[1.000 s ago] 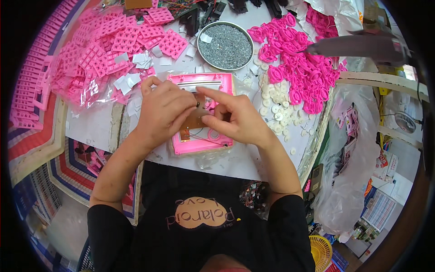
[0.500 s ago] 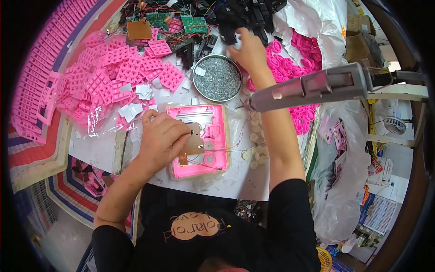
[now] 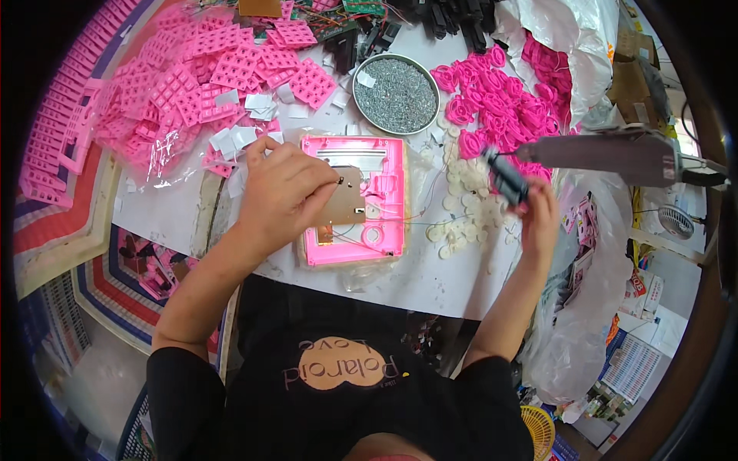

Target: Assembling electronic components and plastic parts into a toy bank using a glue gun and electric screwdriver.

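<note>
My left hand [image 3: 286,188] is closed at the left edge of a flat brown circuit board [image 3: 346,201], fingertips beside a small dark part. The board lies over an open pink plastic housing [image 3: 394,192] with thin wires and a round ring inside. My right hand [image 3: 543,227], to the right, is closed on a dark, blurred black plastic part [image 3: 507,180], held tilted above the table. Just above that part, a grey electric screwdriver [image 3: 607,159] hangs on an arm from the right.
A round tin of small screws [image 3: 396,94] stands beyond the housing. Pink keypad pieces [image 3: 184,84] are heaped left, pink rings [image 3: 500,100] right. Whitish discs [image 3: 461,192] lie scattered beside the housing. Black parts [image 3: 453,19] are piled at the back. A plastic bag [image 3: 569,323] hangs right.
My right hand has come back from the black pile toward me and right, now with a black part. The screwdriver has swung right. My left hand stays at the board.
</note>
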`<state>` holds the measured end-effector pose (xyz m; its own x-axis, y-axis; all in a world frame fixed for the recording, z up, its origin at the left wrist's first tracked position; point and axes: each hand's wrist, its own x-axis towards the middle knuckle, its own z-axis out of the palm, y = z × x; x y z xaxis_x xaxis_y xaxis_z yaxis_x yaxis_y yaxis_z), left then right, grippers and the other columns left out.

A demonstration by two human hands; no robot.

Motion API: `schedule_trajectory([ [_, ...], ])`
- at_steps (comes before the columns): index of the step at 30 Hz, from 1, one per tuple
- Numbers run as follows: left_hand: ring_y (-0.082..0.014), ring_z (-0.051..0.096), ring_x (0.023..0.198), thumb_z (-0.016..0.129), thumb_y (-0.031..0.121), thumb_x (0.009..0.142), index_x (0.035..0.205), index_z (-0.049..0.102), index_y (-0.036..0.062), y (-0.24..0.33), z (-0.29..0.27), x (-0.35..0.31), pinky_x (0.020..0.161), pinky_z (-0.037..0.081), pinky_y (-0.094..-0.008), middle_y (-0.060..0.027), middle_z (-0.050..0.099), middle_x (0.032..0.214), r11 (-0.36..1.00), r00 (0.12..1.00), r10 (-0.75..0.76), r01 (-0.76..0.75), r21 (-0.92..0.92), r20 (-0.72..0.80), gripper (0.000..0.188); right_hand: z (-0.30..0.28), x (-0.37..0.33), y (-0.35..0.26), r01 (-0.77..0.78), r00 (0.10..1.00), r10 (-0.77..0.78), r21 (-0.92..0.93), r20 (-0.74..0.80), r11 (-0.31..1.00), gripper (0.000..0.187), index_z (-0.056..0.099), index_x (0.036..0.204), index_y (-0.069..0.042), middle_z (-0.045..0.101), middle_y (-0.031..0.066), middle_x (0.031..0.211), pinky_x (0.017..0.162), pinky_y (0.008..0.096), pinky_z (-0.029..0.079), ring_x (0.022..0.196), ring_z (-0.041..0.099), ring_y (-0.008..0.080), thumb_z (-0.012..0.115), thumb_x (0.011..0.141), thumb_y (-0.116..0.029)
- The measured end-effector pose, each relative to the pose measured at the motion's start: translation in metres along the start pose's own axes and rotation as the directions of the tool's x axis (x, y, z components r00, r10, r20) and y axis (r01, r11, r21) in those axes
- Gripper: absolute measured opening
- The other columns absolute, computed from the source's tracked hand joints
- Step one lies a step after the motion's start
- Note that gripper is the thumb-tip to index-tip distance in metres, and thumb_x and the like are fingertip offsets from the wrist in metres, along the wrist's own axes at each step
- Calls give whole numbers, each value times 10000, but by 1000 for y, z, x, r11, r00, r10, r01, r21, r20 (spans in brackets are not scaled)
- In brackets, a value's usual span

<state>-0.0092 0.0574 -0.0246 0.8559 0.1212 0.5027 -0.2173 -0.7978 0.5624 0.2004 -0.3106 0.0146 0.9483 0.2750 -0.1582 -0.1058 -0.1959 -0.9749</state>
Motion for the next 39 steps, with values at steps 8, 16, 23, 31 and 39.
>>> schedule_trajectory([
  [8,-192,609,807,754,91,781,890,702,118,-4,-6,8,867,347,-388,-4,688,846,1000,999,26,-26,5,44,124,140,-42,-27,-270,814,303,-139,496,953,276,629,1081,-4,649,66,748,475,256,497,568,619,127,474,1042,-229],
  [16,-200,601,824,760,103,795,886,684,125,-11,-15,15,908,357,-419,-6,663,828,999,984,48,-46,-16,173,121,180,-35,-46,541,815,-141,-653,562,530,285,634,1062,-50,660,120,836,705,419,526,777,641,327,702,881,-260],
  [23,-195,593,821,750,136,814,870,677,135,-13,-19,29,932,362,-409,9,647,808,996,971,94,-89,-34,219,92,175,-27,-20,754,574,-345,-316,742,576,434,651,1169,-78,629,122,1060,848,416,517,1009,593,329,794,763,-135],
  [31,-206,590,807,747,130,815,868,670,124,-15,-20,30,946,376,-412,-2,636,795,993,973,112,-105,-44,201,94,180,-10,-19,844,498,-470,-284,729,454,556,645,1212,-59,642,121,1149,847,400,506,1018,587,321,845,726,-240],
  [39,-224,587,833,738,112,740,835,639,95,-11,-22,57,949,441,-421,-30,594,794,943,860,287,-330,32,421,138,181,-15,-13,842,501,-446,-298,742,450,525,653,1148,-80,636,99,1114,852,418,510,1008,578,324,859,693,-242],
])
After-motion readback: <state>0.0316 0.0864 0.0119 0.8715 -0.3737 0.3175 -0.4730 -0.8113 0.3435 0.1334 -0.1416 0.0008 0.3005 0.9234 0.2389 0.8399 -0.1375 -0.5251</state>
